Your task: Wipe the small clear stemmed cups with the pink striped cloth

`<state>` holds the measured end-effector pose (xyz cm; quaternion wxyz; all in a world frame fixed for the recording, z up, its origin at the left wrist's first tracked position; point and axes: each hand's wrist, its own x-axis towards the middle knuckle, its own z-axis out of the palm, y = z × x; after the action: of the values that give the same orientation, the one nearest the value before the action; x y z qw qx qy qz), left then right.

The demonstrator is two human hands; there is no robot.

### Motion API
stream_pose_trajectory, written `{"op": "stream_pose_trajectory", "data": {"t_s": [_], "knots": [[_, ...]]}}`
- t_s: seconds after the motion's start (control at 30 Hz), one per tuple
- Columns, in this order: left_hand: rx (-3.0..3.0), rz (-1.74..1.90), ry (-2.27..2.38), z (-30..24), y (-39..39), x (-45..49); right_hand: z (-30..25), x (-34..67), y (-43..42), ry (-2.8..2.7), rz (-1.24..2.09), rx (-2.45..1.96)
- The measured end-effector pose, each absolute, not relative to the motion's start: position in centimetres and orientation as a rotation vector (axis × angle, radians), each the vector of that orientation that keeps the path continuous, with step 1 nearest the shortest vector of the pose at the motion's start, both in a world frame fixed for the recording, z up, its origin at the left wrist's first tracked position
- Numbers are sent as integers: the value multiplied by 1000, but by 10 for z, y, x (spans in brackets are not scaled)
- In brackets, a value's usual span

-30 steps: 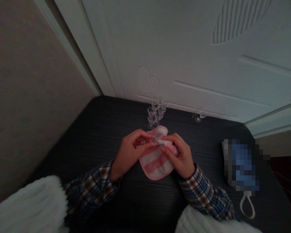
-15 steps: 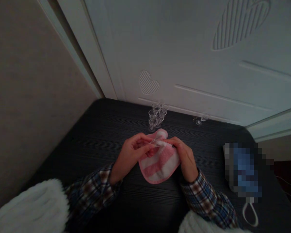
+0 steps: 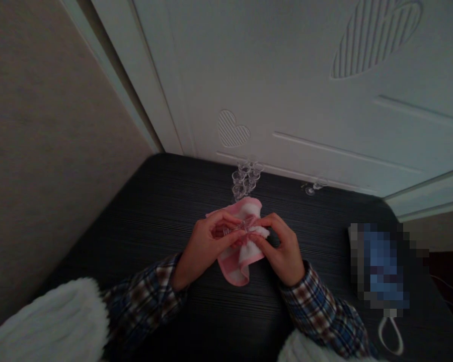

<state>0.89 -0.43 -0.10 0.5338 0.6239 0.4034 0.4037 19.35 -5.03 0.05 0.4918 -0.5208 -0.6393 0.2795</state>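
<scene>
Between the fingertips of my left hand [image 3: 207, 244] is a small clear glass [image 3: 244, 225], partly covered by fingers and cloth. My right hand [image 3: 286, 251] pinches a pink and white striped cloth [image 3: 232, 270] against that glass from the right. The cloth hangs bunched beneath both hands, its pink edge folding below them. Just beyond the cloth stands a tight group of several small stemmed glasses [image 3: 246, 177].
Another small stemmed glass [image 3: 314, 187] is by the white panel [image 3: 298, 65], right of the group. On the dark tabletop [image 3: 166, 211], a blurred blue item [image 3: 381, 261] with a white loop strap [image 3: 390, 334] lies at the right. A wall [image 3: 53, 130] borders the left side.
My right fingers have shifted from lying over the cloth to pinching it at the glass. The cloth is now more bunched, with its right side drawn in.
</scene>
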Motion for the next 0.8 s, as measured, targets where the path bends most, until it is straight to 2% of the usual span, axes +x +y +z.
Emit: {"op": "stream_pose_trajectory", "data": {"t_s": [0.43, 0.8], "knots": [[1917, 965, 887, 3, -2, -1, 1, 203, -50, -1495, 514, -1342], [1545, 763, 874, 4, -6, 5, -2, 205, -50, -1484, 485, -1253]]}}
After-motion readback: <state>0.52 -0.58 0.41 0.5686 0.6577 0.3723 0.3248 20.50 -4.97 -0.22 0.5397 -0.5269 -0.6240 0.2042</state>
